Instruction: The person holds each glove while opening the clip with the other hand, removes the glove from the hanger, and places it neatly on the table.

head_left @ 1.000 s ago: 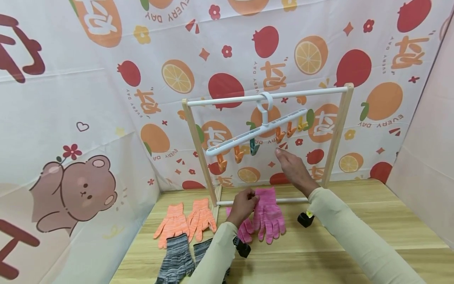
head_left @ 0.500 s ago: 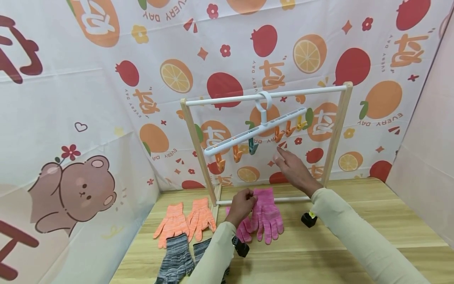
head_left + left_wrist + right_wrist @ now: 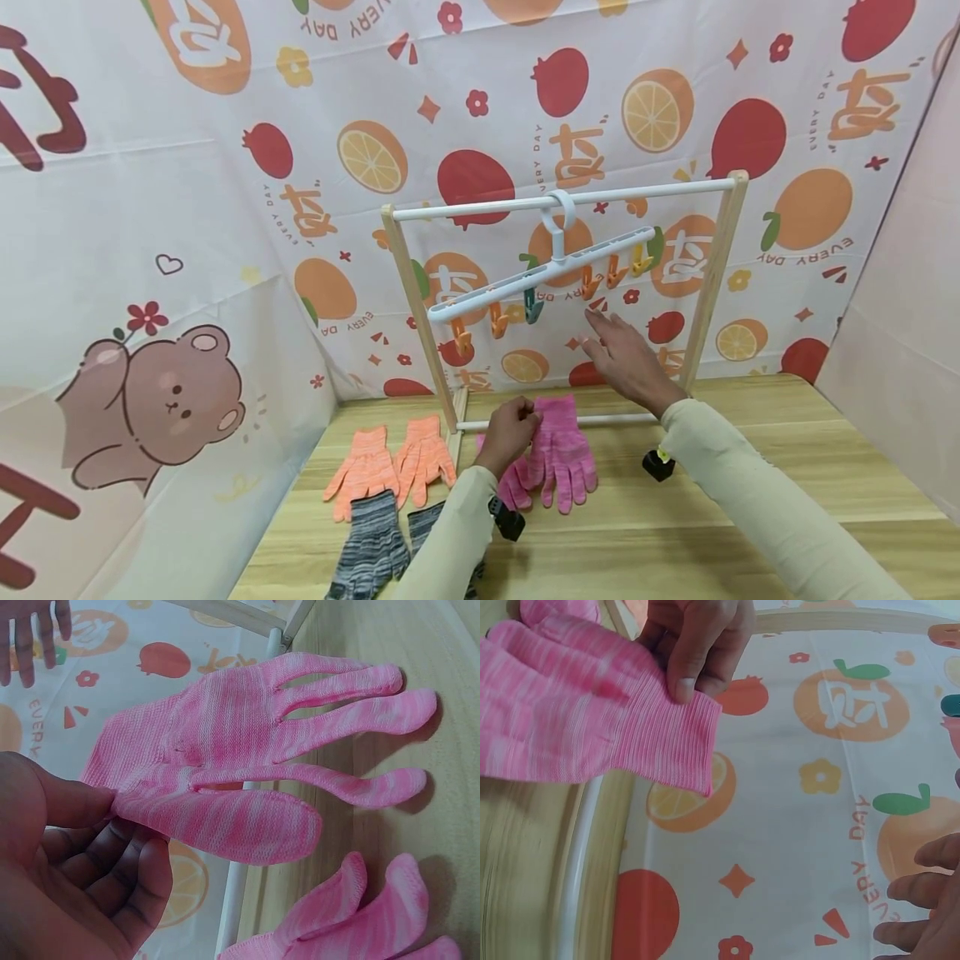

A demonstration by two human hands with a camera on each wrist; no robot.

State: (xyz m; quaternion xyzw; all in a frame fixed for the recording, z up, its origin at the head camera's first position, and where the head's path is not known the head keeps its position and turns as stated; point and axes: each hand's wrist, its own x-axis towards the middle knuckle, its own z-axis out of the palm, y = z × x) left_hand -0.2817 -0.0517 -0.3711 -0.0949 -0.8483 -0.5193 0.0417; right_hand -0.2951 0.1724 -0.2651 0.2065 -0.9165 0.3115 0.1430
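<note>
My left hand (image 3: 512, 433) pinches a pink knitted glove (image 3: 564, 454) by one side of its cuff, between thumb and fingers. In the left wrist view the glove (image 3: 225, 720) is held up with its fingers pointing toward the table. A second pink glove (image 3: 513, 485) lies on the table below it. My right hand (image 3: 628, 358) is raised with its fingers spread, touching nothing. Just above it is a white hanger (image 3: 517, 285), hooked on the rack's top rail and tilted. From it hang several orange clips (image 3: 590, 283), a dark green clip (image 3: 533, 307) and a yellow clip (image 3: 641, 262).
A wooden rack (image 3: 716, 275) with white rails stands at the back of the table. Orange gloves (image 3: 363, 467) and grey-black gloves (image 3: 369, 542) lie at the left. A fruit-print cloth (image 3: 300, 158) hangs behind the rack.
My right hand has opened out, its fingers spreading beneath the clips. The left hand and its pink glove have stayed almost in place.
</note>
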